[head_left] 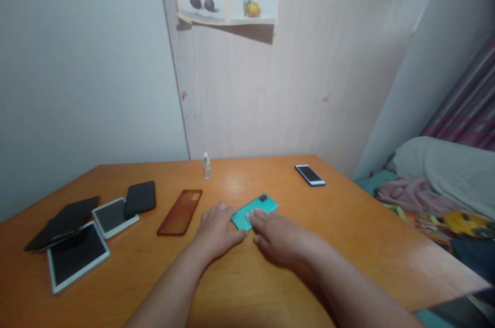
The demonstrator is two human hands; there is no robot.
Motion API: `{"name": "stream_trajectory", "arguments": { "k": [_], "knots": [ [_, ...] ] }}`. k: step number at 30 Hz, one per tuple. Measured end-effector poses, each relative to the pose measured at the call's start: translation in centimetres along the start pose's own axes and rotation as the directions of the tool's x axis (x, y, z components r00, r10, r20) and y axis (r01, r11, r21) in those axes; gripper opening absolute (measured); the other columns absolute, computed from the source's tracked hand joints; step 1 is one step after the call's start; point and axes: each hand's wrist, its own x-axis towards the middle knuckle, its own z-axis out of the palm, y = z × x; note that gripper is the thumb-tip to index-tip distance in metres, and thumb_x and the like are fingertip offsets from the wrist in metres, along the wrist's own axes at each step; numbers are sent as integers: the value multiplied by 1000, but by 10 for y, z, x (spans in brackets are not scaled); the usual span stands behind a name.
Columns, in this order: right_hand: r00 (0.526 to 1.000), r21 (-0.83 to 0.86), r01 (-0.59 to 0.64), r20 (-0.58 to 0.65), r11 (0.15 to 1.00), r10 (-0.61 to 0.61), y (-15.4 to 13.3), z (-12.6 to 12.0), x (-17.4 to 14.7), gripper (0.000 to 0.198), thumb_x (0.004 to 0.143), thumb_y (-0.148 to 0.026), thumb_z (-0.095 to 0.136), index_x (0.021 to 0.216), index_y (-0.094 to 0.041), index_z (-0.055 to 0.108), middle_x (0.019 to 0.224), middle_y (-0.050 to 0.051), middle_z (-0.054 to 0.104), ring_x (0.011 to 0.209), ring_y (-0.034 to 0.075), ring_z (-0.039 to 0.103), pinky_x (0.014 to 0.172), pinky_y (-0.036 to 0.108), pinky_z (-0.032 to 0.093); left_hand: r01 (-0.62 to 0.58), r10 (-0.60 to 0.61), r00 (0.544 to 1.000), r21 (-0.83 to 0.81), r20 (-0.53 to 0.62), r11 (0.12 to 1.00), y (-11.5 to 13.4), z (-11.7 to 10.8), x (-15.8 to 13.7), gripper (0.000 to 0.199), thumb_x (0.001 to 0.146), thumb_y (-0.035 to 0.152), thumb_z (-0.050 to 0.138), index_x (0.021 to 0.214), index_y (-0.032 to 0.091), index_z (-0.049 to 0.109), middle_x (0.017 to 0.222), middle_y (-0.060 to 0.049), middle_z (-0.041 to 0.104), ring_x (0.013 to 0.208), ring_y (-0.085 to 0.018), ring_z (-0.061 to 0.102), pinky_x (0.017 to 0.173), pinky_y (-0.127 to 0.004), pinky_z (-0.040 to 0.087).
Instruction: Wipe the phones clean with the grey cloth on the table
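Note:
A turquoise smartphone (pixel 266 205) lies back side up on the table, its dark camera block at the upper right corner. My left hand (pixel 218 230) holds the phone's left end, fingers at the far edge and thumb at the near one. With bent fingers, my right hand (pixel 280 232) presses a small white wipe (pixel 249 216) onto the phone's back; most of the wipe is hidden under the fingertips. Left of my left hand rests a clear brown phone case (pixel 180 213). Behind it stands a small clear bottle (pixel 207 167) with a pale cap.
On the wooden table (pixel 240 292), two white tablets (pixel 79 256), a black folding case (pixel 64 219) and a black case or device (pixel 140 198) lie at the left. A phone with blue edges (pixel 310 175) lies at the back right. Bedding (pixel 444 173) is beyond the right edge.

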Motion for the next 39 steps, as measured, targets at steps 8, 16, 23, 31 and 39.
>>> {"name": "stream_trajectory", "arguments": {
  "k": [8, 16, 23, 31, 39],
  "knots": [
    [998, -76, -61, -38, 995, 58, -6, 2, -2, 61, 93, -28, 40, 149, -3, 39, 153, 23, 39, 142, 33, 38, 116, 47, 30, 4, -4, 1000, 23, 20, 1000, -2, 2, 2, 35, 78, 53, 63, 101, 27, 68, 99, -6, 60, 100, -28, 58, 76, -35, 39],
    [980, -80, -200, -23, 976, 199, -1, -5, 0, 58, 92, -21, 39, 148, -7, 42, 152, 22, 41, 137, 34, 45, 110, 48, 40, 9, -9, 1000, 17, 22, 1000, -6, 5, 4, 40, 77, 55, 64, 106, 28, 68, 101, -6, 59, 101, -28, 56, 78, -33, 38],
    [998, -47, 54, -9, 997, -54, -13, -1, -3, 58, 92, -24, 40, 148, -8, 44, 152, 19, 42, 138, 31, 44, 112, 43, 38, 0, -1, 1000, 15, 22, 1000, -6, 7, 3, 37, 79, 53, 63, 104, 27, 68, 100, -6, 59, 100, -27, 56, 77, -33, 38],
    [958, -111, -268, -137, 957, 252, 14, -9, 11, 46, 92, -21, 39, 132, -11, 59, 136, 20, 59, 116, 33, 61, 98, 46, 47, -10, 9, 1000, 9, 18, 1000, -6, 6, 5, 41, 77, 53, 65, 107, 26, 67, 100, -6, 59, 99, -27, 56, 77, -32, 39],
    [997, -7, -5, -80, 1000, 5, 13, 1, 14, 51, 99, -40, 37, 143, -19, 51, 151, 13, 47, 139, 27, 41, 117, 45, 27, -14, 14, 1000, 5, 18, 1000, -5, 6, 4, 37, 78, 53, 63, 103, 25, 68, 99, -6, 59, 100, -28, 57, 77, -32, 39]
  ]
}}
